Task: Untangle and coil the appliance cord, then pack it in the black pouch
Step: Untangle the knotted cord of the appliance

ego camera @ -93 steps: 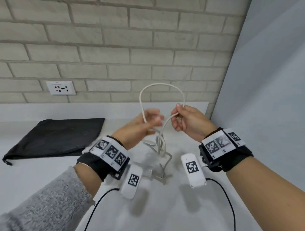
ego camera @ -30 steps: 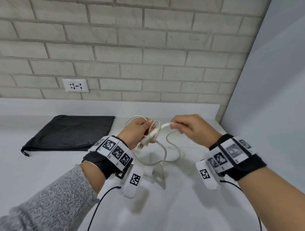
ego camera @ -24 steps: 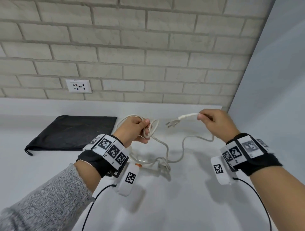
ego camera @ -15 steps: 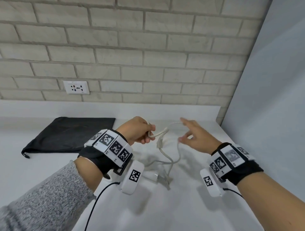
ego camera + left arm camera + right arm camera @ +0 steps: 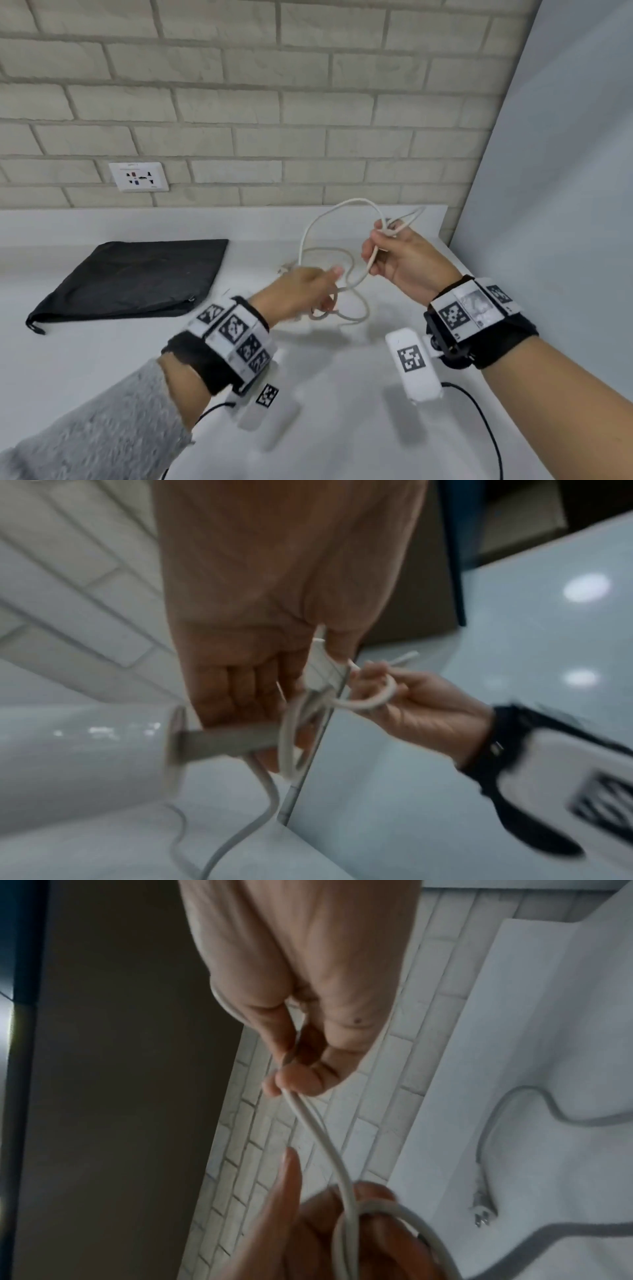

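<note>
Above a white tabletop, the right hand pinches the loose white cord while the left hand curls around its lower loops, still untangling; next, loops need gathering evenly before reaching the black pouch lying flat at left.

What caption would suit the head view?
Both hands, left and right, loop a white cord beside a flat black pouch.
</note>
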